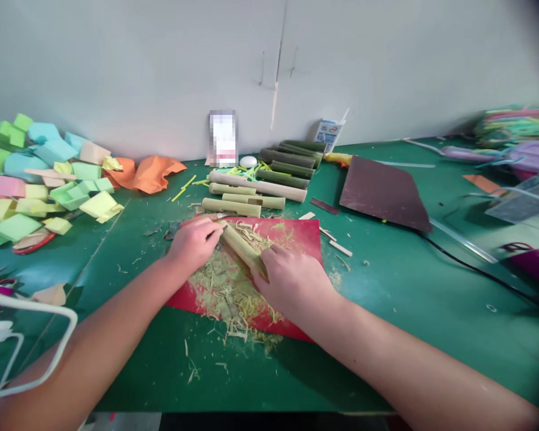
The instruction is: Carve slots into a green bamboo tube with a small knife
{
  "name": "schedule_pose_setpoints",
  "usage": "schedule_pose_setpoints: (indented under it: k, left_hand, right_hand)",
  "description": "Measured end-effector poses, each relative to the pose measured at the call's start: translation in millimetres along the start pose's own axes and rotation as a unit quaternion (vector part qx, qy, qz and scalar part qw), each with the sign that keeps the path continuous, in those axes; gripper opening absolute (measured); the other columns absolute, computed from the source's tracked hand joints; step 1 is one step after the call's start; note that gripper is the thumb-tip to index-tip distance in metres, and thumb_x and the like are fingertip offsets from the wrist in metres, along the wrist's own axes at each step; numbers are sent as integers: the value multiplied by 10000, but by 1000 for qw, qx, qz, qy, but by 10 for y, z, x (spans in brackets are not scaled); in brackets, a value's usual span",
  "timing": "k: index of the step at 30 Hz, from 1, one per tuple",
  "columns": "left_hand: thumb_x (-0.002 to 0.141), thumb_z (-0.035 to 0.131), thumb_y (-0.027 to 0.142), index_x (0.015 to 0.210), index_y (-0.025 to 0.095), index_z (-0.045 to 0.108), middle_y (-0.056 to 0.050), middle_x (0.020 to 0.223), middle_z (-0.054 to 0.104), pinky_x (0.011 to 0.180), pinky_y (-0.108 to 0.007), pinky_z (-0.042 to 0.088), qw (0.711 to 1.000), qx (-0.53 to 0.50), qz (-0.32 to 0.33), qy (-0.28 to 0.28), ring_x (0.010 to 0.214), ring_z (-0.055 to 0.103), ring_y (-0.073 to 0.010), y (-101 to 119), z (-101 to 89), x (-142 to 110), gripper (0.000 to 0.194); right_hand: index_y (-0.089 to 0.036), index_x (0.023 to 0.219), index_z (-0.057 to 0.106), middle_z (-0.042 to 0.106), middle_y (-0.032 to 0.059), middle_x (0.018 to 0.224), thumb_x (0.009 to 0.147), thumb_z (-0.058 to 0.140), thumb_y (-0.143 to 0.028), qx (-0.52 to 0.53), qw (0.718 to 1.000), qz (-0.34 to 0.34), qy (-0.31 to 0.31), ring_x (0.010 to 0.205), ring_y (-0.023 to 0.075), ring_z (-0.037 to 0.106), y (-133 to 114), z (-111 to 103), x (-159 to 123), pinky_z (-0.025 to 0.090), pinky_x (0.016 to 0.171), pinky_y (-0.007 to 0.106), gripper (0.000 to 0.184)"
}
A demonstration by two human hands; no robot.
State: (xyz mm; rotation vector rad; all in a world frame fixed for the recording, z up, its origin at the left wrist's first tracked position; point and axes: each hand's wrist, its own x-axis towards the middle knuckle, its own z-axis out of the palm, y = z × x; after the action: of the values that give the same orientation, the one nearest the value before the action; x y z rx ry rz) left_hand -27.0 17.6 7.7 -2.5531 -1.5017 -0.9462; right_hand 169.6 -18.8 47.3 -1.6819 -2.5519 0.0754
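Note:
A pale bamboo tube (pixel 240 246) lies slantwise over a red sheet (pixel 306 239) strewn with shavings (pixel 238 308). Its near right end is gripped by my right hand (pixel 290 275), fingers wrapped round it. My left hand (pixel 195 244) is closed at the tube's far left end. Something small and dark shows between the left fingers, too hidden to name. Just beyond the sheet lie several cut bamboo pieces: pale ones (pixel 231 207) nearer, green ones (pixel 282 179) farther back.
Folded paper pieces (pixel 49 155) heap at the left beside crumpled orange paper (pixel 150 173). A dark board (pixel 381 191) lies to the right. A phone-like screen (pixel 223 139) and a drink carton (pixel 329 133) stand by the wall. A white bent frame (pixel 67 335) juts in lower left.

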Motion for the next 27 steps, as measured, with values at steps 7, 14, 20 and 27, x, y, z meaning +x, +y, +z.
schedule_pose_setpoints:
  k: [7, 14, 20, 27]
  left_hand:
    - [877, 490, 250, 971, 177, 685, -65, 888, 683, 761, -296, 504, 1000, -8, -2, -9, 821, 633, -172, -25, -21, 18, 228]
    - [878, 486, 242, 1014, 187, 673, -54, 890, 681, 755, -285, 501, 999, -30, 7, -44, 802, 631, -161, -19, -11, 23, 237]
    - [878, 488, 242, 1040, 189, 661, -54, 895, 676, 745, -281, 509, 995, -61, 30, -74, 801, 631, -155, -32, -22, 35, 243]
    - [881, 483, 250, 1040, 187, 661, -61, 874, 676, 737, -297, 514, 997, -38, 28, -65, 786, 634, -164, -18, -20, 11, 247]
  right_hand:
    - [-167, 813, 619, 651, 66, 806, 856, 438, -330, 10, 1000, 7, -7, 661, 189, 611, 4, -14, 6, 332, 484, 258, 247]
    - [-161, 817, 617, 648, 73, 802, 845, 454, -335, 16, 1000, 8, -7, 669, 184, 610, 7, -3, 9, 325, 489, 252, 240]
    - [-160, 814, 616, 641, 65, 788, 843, 458, -325, 10, 1000, 5, -9, 660, 191, 613, -2, -7, 4, 336, 495, 259, 230]
    - [-160, 816, 620, 644, 74, 794, 856, 440, -331, 13, 1000, 7, -12, 661, 180, 614, 0, -15, 9, 347, 498, 253, 251]
